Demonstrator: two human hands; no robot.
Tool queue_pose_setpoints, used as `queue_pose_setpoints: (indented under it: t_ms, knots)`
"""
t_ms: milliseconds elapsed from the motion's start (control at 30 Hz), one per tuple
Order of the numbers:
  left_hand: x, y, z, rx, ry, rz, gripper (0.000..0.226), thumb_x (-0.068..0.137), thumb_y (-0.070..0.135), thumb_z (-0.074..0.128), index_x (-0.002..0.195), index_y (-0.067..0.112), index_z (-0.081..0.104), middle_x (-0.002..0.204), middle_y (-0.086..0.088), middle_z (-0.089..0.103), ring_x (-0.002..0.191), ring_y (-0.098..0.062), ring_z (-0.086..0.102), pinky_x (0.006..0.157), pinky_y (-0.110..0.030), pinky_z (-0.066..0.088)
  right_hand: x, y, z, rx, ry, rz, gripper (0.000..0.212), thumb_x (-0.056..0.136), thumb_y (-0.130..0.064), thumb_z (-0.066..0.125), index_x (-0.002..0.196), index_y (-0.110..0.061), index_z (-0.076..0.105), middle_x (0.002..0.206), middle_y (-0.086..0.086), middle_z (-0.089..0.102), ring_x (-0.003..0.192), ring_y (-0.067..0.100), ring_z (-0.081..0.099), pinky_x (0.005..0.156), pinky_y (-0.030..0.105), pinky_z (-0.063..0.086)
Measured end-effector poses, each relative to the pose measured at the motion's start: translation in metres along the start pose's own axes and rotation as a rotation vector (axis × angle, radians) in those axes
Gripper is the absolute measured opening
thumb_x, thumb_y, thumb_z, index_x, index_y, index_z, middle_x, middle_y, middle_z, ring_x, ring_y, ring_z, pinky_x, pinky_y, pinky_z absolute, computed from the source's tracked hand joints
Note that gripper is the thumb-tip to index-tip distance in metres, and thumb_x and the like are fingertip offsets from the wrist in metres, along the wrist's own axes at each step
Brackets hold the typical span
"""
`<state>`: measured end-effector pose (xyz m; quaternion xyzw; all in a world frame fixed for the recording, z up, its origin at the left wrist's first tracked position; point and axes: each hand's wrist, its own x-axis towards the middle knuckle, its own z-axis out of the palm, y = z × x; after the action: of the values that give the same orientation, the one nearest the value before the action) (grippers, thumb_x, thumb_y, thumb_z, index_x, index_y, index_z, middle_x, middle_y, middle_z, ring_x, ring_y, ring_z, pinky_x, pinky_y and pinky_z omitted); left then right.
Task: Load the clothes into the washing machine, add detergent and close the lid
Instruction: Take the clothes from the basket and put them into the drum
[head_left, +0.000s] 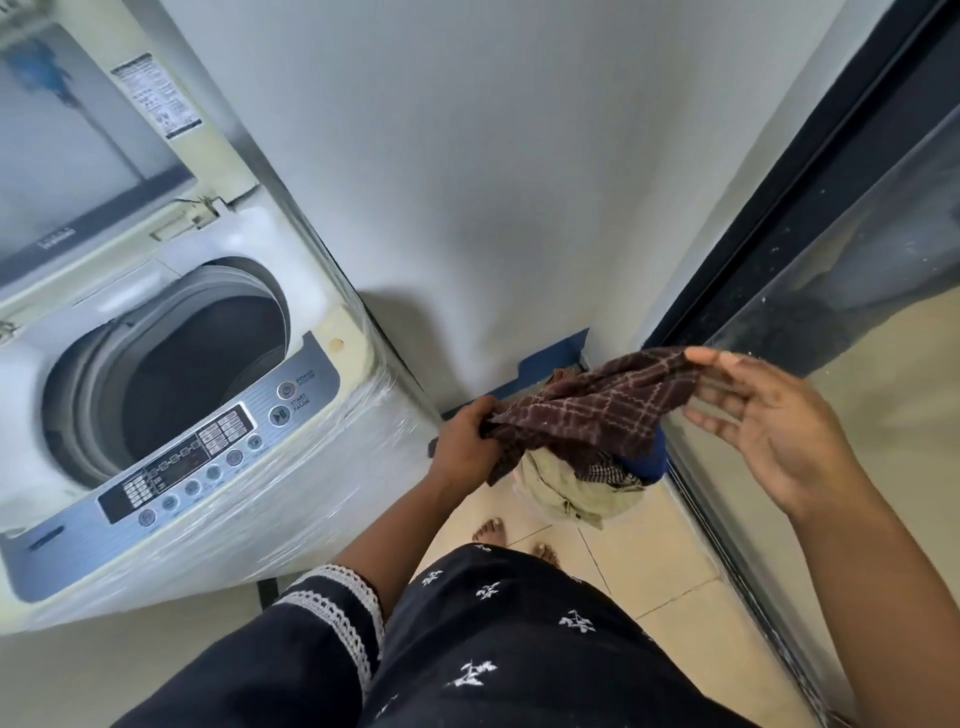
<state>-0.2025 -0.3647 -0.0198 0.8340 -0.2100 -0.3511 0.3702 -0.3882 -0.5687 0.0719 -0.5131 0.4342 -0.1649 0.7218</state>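
A brown checked cloth (597, 410), soft and limp, was pinched at one end by the left hand (465, 441); the right hand (763, 421) was spread, fingertips at its far edge. A dangling corner could be snagged on the washing machine's (322, 441) rim; its drum (202, 374) lay open, lid (78, 156) raised.

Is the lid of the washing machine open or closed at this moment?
Open. The lid stands raised behind the round drum opening, and the dark inside of the drum shows.
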Motion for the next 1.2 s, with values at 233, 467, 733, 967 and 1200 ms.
queue_pose_setpoints:
  t_ms: [233, 467, 733, 967, 1200]
  knots:
    - [-0.019, 0.018, -0.008, -0.020, 0.043, 0.061, 0.054, 0.083, -0.014, 0.044, 0.125, 0.017, 0.056, 0.104, 0.002, 0.058, 0.090, -0.017, 0.056, 0.077, -0.032, 0.057, 0.001, 0.031, 0.023, -0.405, 0.019, -0.003, 0.030, 0.092, -0.010, 0.067, 0.118, -0.024, 0.064, 0.122, 0.001, 0.062, 0.103, 0.014, 0.060, 0.080, 0.028, 0.047]
    - [-0.029, 0.028, -0.006, -0.024, 0.039, 0.262, 0.051, 0.083, 0.003, 0.064, 0.125, 0.027, 0.047, 0.109, 0.003, 0.069, 0.090, -0.012, 0.070, 0.070, -0.034, 0.062, 0.000, 0.060, 0.081, -0.833, -0.325, -0.202, 0.084, 0.074, -0.013, 0.084, 0.142, -0.036, 0.042, 0.133, -0.005, 0.043, 0.115, 0.012, 0.051, 0.096, 0.029, 0.050]
    - [-0.045, 0.010, -0.012, -0.045, -0.131, 0.395, 0.093, 0.073, 0.035, 0.086, 0.140, 0.047, 0.024, 0.140, 0.014, 0.034, 0.134, -0.002, 0.039, 0.107, -0.020, 0.041, 0.006, 0.062, 0.084, -0.771, -0.214, -0.378, 0.034, 0.081, -0.005, 0.073, 0.106, -0.025, 0.059, 0.106, -0.002, 0.062, 0.097, 0.012, 0.061, 0.083, 0.029, 0.054]
    - [-0.045, -0.004, 0.004, -0.110, 0.033, 0.264, 0.094, 0.070, 0.032, 0.086, 0.147, 0.027, 0.032, 0.142, 0.004, 0.041, 0.130, -0.010, 0.048, 0.107, -0.033, 0.047, -0.007, 0.052, 0.087, 0.255, -0.369, 0.070, 0.035, 0.076, 0.002, 0.070, 0.106, -0.013, 0.064, 0.105, 0.010, 0.072, 0.100, 0.023, 0.070, 0.081, 0.034, 0.060]
    - [-0.054, 0.015, -0.010, -0.536, 0.301, 0.153, 0.041, 0.085, -0.007, 0.065, 0.114, 0.023, 0.063, 0.104, 0.006, 0.072, 0.098, -0.018, 0.070, 0.080, -0.037, 0.060, -0.010, 0.056, 0.077, 0.488, -0.505, 0.132, 0.061, 0.067, -0.009, 0.081, 0.123, -0.009, 0.054, 0.117, 0.014, 0.066, 0.108, 0.026, 0.064, 0.096, 0.041, 0.053]
